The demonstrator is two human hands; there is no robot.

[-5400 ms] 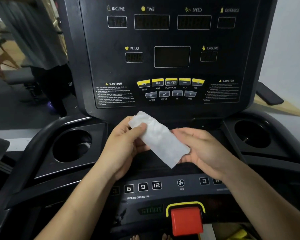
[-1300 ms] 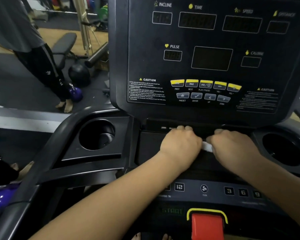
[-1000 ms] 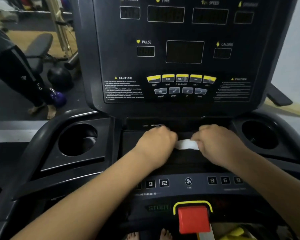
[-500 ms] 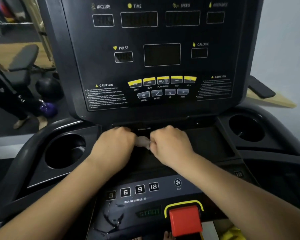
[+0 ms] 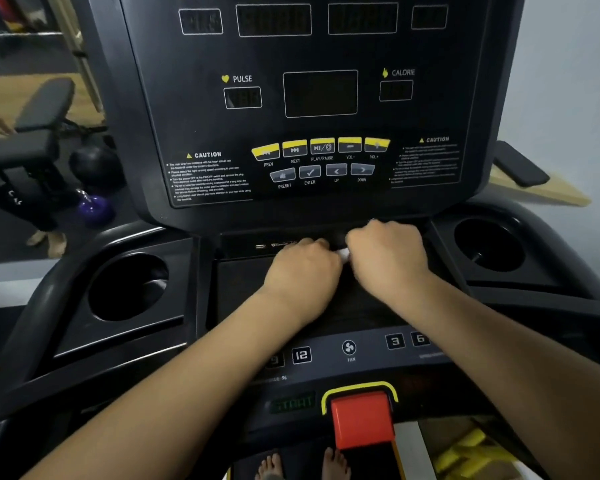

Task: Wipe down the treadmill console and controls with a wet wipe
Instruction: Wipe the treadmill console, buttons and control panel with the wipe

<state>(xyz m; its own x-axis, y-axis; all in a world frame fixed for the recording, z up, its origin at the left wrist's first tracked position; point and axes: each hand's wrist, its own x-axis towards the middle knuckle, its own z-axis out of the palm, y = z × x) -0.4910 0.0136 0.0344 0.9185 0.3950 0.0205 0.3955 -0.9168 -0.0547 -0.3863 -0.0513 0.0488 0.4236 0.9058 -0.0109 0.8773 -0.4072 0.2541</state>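
My left hand point(image 5: 302, 271) and right hand point(image 5: 388, 261) side by side, both curled onto wet wipe point(image 5: 343, 252) between them; console point(image 5: 319, 133) just beyond.

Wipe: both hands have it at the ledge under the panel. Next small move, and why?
Probably drag the wipe left along the ledge. The left hand and right hand bunch it between them, only a sliver showing, and the ledge's left stretch by the port lies uncovered. A guess: whether that part is already wiped cannot be seen.
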